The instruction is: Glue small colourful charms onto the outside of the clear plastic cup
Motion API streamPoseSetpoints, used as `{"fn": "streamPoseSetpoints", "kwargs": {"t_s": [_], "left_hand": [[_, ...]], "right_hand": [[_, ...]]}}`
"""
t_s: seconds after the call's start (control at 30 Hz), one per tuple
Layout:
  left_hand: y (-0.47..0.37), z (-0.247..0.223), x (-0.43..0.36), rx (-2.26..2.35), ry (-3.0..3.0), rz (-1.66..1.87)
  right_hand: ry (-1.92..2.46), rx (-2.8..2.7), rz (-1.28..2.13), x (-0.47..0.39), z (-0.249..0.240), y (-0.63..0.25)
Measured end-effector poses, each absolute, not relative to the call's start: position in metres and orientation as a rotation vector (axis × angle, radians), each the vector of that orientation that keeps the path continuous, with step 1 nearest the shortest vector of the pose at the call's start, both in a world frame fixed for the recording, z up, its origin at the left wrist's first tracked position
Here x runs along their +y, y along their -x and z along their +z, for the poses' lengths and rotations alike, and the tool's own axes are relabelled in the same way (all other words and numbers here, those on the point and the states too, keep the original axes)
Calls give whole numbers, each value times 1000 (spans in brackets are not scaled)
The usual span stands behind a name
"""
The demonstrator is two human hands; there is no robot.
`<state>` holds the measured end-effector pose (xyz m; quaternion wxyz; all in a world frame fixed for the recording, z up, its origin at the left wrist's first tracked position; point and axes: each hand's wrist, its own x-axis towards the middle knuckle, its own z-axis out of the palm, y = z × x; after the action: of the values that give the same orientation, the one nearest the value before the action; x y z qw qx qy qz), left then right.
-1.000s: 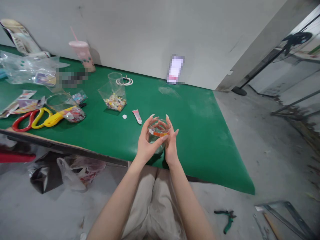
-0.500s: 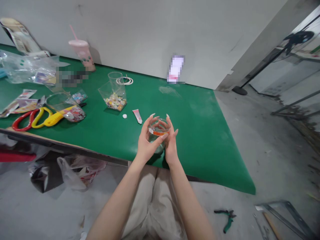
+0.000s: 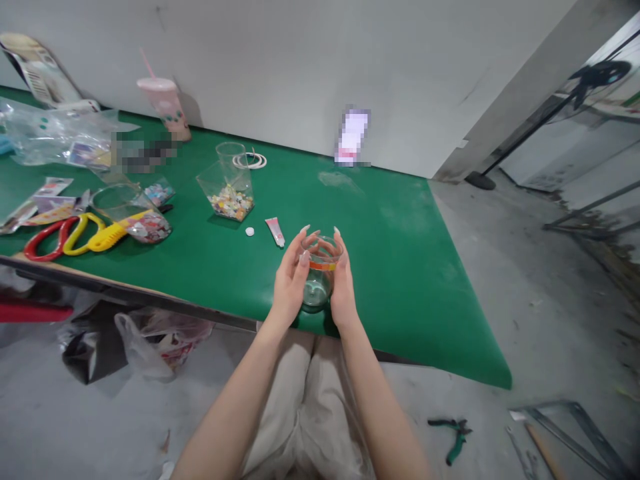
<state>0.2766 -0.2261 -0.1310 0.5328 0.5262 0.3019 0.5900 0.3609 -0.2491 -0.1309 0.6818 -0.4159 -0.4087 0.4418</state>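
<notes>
Currently both hands are on one thing: a clear glass (image 3: pixel 317 291), near the close edge of the green surface (image 3: pixel 400 267), between the wearer's forearms. Left hand (image 3: pixel 289 290) cups the glass's left side, thumb laid along its near face, fingertips up at the rim; right hand (image 3: pixel 344 290) curves round the right side, its fingers reaching behind. Neither hand is spread away; the palms face each other across the glass. Key relation: the glass sits midway, neither hand clearly nearer, its long axis roughly upright, mouth up. Whether its base touches the surface or hangs just above, cannot tell. Band of orange and yellow tiles (image 3: pixel 324 266) runs across the near face, below the rim; its left end stops by the left thumb, its right end by the right hand. Small tube (image 3: pixel 275 232) lies flat beyond the glass and to its left, apart from it, long axis slanting towards it; left hand is the nearer one to that. White cap (image 3: pixel 249 232) farther left of the glass, past the tube. Clear tub (image 3: pixel 207 183) of mixed bits (image 3: pixel 233 205) stands farther out from the glass, beyond the cap.
</notes>
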Motion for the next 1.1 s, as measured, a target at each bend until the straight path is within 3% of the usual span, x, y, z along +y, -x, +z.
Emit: {"fn": "streamPoseSetpoints", "kwargs": {"t_s": [1.1], "left_hand": [[-278,-130,-227,713,-1227,1422]], "right_hand": [[999,-976,879,-246,-140,-359]]}}
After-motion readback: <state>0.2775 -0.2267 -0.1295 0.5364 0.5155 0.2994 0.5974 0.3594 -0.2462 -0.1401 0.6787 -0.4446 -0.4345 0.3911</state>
